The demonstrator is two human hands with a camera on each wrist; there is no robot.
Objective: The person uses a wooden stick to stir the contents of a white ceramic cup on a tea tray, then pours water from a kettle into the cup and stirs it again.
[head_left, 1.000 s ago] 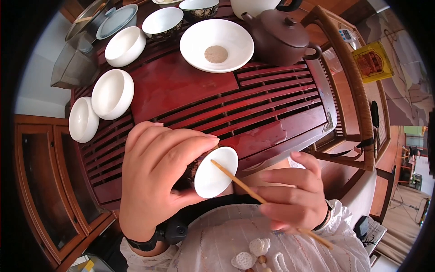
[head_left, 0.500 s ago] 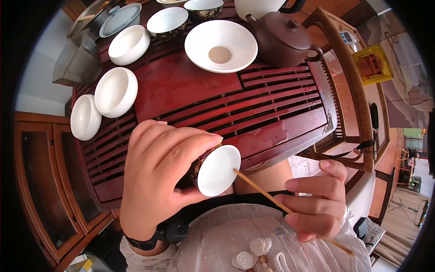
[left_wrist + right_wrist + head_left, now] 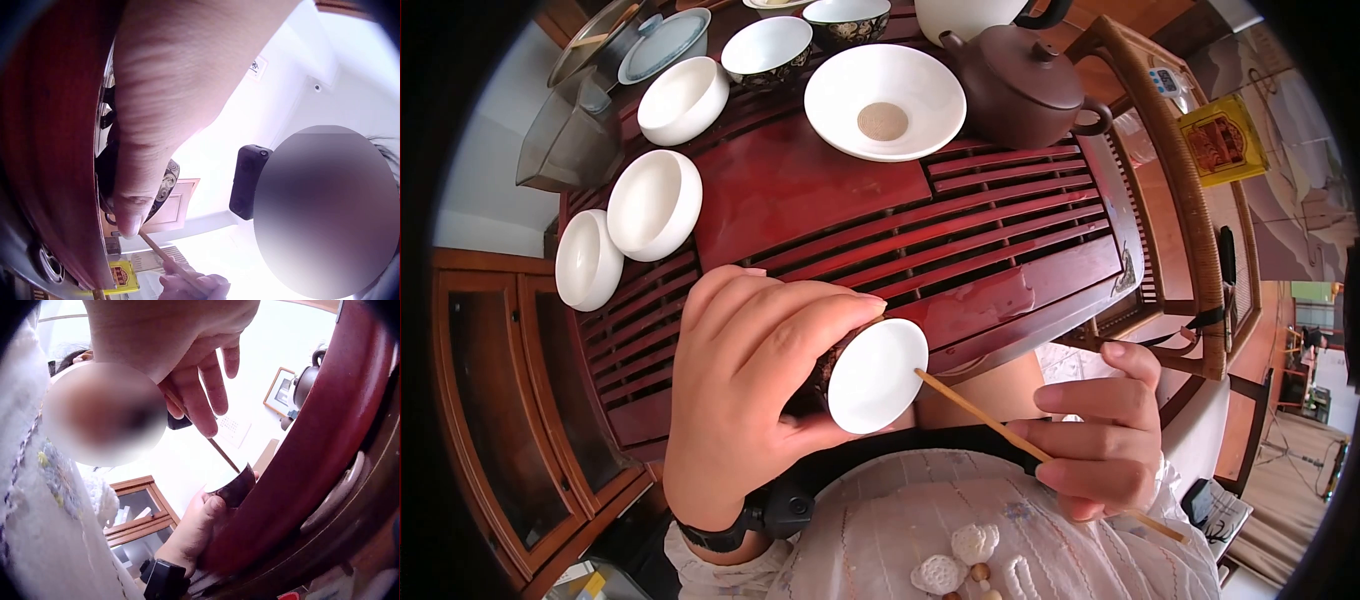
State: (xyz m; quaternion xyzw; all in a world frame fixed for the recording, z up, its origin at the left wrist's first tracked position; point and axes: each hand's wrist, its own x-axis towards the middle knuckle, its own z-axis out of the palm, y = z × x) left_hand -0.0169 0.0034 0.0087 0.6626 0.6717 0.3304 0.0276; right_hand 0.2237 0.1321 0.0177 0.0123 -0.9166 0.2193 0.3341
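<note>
In the head view my left hand (image 3: 750, 375) grips a dark patterned cup (image 3: 878, 378), its white inside tilted toward me. My right hand (image 3: 1105, 435) pinches a thin wooden stick (image 3: 975, 412); the stick's tip is at the cup's right rim. The left wrist view shows the cup's scroll pattern (image 3: 165, 187) behind my left thumb (image 3: 134, 206), with the stick (image 3: 162, 253) running to my right hand (image 3: 194, 284). From the right wrist view, the stick (image 3: 219, 450) slants from the right fingers down to the cup (image 3: 236, 490), held by the left hand (image 3: 197, 528).
On the red slatted tea tray (image 3: 800, 200) stand a wide white bowl (image 3: 840, 110) with a brownish patch inside, a brown teapot (image 3: 1020, 90), small white bowls (image 3: 655, 205), patterned bowls (image 3: 766, 50) and a grey pitcher (image 3: 565, 140). A rattan chair (image 3: 1200, 230) is at the right.
My right hand and the stick have moved right; the stick's tip has shifted from over the cup's white inside to its right rim. My left hand keeps its grip on the cup, nearly unmoved.
</note>
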